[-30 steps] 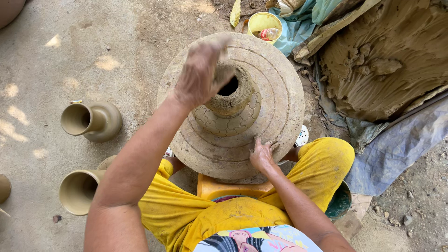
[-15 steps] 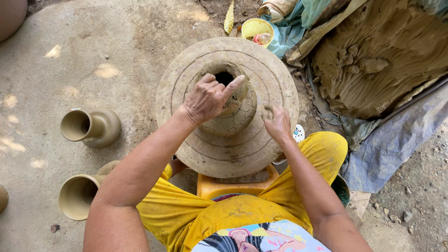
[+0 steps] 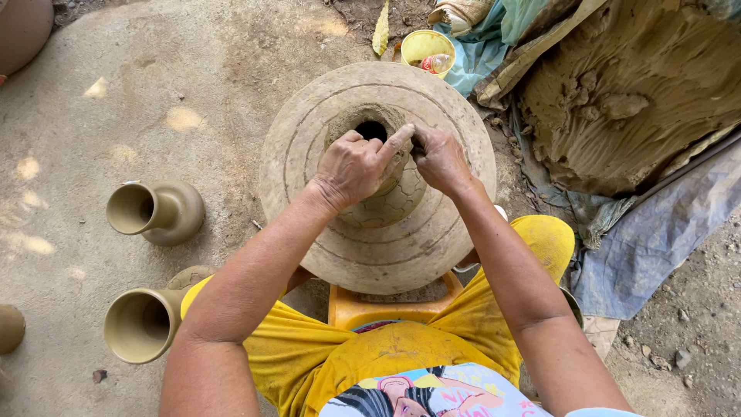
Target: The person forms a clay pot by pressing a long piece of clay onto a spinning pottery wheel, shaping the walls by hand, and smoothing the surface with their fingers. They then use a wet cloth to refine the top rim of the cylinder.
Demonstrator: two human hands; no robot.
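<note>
Left hand: resting at frame centre on the rim of the clay pot, fingers curled loosely over the wall, forefinger stretching right across the dark mouth toward the other hand; pressing the clay rather than gripping it.
Right hand: sitting just right of the mouth, fingers bent and closing on the rim, fingertips touching or nearly touching the left forefinger; how far the fingers go inside, cannot tell.
Clay pot: standing at the middle of the wheel disc, narrow and rounded, cracked lines showing on its near side, dark opening at top.
Wheel disc: filling the centre of the frame, round, clay-coated, ringed with grooves; whether turning, cannot tell.
Orange stool: showing below the disc, lower centre, between the knees.
Yellow trousers: wrapping both legs, lower centre and right of the disc.
Finished vases: one lying at centre left, mouth facing left; another lying at lower left, just beside the left arm.
Clay heap: piling at upper right on a grey sheet, well apart from the hands.
Yellow bowl: sitting at top centre, just beyond the disc.
Ground: bare, dusty, sun-flecked at left.
</note>
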